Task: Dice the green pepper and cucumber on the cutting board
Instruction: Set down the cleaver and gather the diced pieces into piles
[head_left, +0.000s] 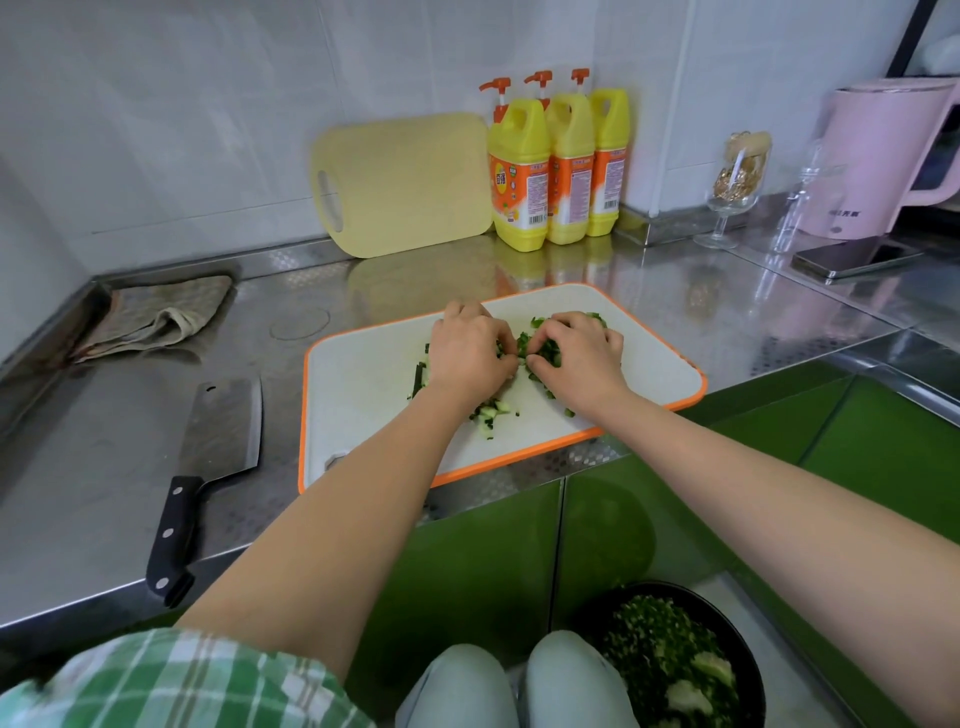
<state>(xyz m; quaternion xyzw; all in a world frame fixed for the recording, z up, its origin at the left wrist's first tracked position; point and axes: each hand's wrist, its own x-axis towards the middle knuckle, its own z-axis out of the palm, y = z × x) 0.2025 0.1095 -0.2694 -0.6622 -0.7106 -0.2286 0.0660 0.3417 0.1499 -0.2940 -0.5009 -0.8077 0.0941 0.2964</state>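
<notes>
On a steel table (104, 493), the left hand (470, 353) and right hand (576, 353) meet mid-board (363, 415), fingers curled round a heap of green dice (521, 344). More dice lie scattered nearer. A cleaver (221, 431) lies flat at left; a bowl (750, 680) of chopped greens sits near right.
</notes>
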